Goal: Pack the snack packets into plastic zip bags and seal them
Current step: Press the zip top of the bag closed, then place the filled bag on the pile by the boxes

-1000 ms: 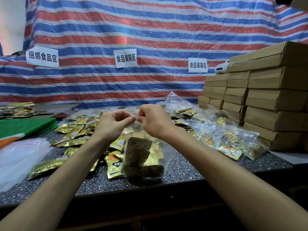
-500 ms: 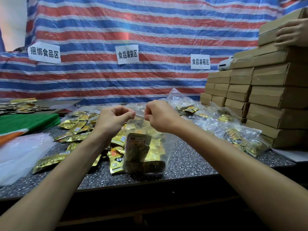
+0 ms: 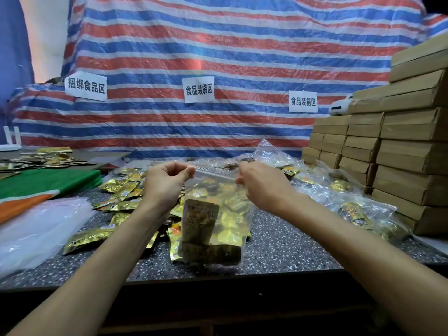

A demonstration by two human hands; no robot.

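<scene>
A clear plastic zip bag (image 3: 213, 229) stands upright on the speckled table (image 3: 286, 248), holding several gold and brown snack packets. My left hand (image 3: 167, 183) pinches the left end of its zip strip. My right hand (image 3: 261, 185) pinches the right end, and the strip is stretched straight between them. Loose gold snack packets (image 3: 116, 192) lie scattered on the table behind and left of the bag.
Filled clear bags (image 3: 339, 197) pile up at the right. Stacked cardboard boxes (image 3: 402, 151) rise at the far right. A heap of empty plastic bags (image 3: 36, 229) and a green and orange cloth (image 3: 41, 183) lie at the left. A striped tarp (image 3: 218, 57) hangs behind.
My hands have moved apart along the top of the bag, from pinching close together at the middle to pinching its two ends. The other person's hand on the boxes is gone from view.
</scene>
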